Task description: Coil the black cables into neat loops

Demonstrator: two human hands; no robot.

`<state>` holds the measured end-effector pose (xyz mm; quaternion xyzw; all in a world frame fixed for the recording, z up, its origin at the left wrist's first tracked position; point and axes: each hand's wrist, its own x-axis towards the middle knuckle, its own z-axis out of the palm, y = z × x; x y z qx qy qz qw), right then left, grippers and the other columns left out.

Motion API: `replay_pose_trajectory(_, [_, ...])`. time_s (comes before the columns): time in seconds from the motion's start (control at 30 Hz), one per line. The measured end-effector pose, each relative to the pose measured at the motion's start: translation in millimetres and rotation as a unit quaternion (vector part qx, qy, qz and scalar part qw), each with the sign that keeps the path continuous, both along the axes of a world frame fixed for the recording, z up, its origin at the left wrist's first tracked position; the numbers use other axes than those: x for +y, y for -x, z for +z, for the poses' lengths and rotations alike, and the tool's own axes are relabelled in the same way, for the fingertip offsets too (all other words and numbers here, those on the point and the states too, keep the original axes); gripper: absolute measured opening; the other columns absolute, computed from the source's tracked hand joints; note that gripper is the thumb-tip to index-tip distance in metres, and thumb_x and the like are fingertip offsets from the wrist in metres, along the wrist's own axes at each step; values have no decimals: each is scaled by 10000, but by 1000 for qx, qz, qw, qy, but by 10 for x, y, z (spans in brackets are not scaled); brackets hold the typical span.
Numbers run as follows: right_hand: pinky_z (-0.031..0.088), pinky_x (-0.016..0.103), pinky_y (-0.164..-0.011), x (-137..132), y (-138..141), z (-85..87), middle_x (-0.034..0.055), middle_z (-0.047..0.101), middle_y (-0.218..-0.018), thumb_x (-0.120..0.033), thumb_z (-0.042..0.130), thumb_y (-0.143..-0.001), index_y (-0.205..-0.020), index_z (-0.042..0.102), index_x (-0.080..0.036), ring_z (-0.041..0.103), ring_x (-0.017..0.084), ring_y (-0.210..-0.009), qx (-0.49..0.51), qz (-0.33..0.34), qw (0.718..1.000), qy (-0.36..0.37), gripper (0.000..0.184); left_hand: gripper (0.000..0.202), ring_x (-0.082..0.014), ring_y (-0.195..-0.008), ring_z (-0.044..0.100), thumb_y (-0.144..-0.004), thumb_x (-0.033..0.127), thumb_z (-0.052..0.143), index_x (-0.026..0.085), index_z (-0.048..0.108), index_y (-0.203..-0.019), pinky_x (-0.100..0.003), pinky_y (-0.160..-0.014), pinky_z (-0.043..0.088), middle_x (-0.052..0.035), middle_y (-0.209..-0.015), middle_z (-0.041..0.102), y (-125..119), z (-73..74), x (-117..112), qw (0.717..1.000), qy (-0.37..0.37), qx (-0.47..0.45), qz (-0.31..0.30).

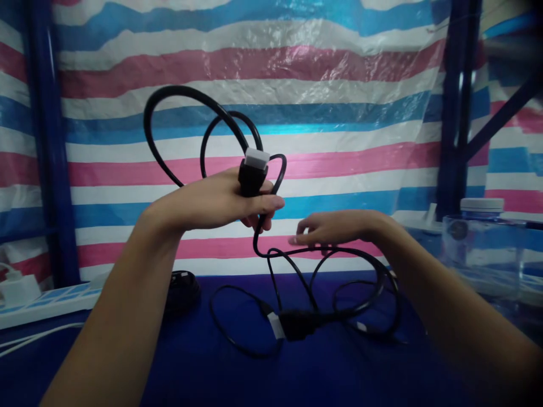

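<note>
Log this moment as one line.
left hand: grips plug, raised | right hand: open, over black cable loops | second plug: on blue table

The left hand [220, 198] and left forearm [127, 316] are seen bare, running from the lower left of the frame to its centre. The right hand [335, 227] and right forearm [445, 305] are likewise bare, and the latter is blurred and shadowed toward the lower right corner.
</note>
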<state>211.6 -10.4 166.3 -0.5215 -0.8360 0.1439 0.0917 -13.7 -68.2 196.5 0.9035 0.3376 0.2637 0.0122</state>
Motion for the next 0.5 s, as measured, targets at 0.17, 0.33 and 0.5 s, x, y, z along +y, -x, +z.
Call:
replay_pose_trajectory(0.17, [457,328,-487,-29,50,-29,134,655,-864,-677,554,-682,-816,561,-153,603,190,-523,-34,7,997,71,541,324,-97,-550,539,-853,405,469,167,569,-656,-217,-538,363,21,-600,607,-112,-47,39,998,-51,-35,4])
replay_pose_trajectory(0.33, [502,339,-565,-57,65,29,105,655,-894,-598,515,-768,-935,565,-169,622,188,-620,-23,12,1000,8,462,326,-102,-508,505,-856,421,446,171,490,-652,-236,-516,358,14,-547,531,-206,-93,149,992,-58,-111,-17])
replay_pose_trajectory(0.5, [506,322,-641,-148,140,51,105,656,-923,-555,462,-827,-969,576,-162,632,202,-767,-17,83,996,19,433,306,-92,-478,395,-853,396,444,173,493,-650,-254,-492,275,16,-547,455,-189,-119,235,985,-114,-125,34])
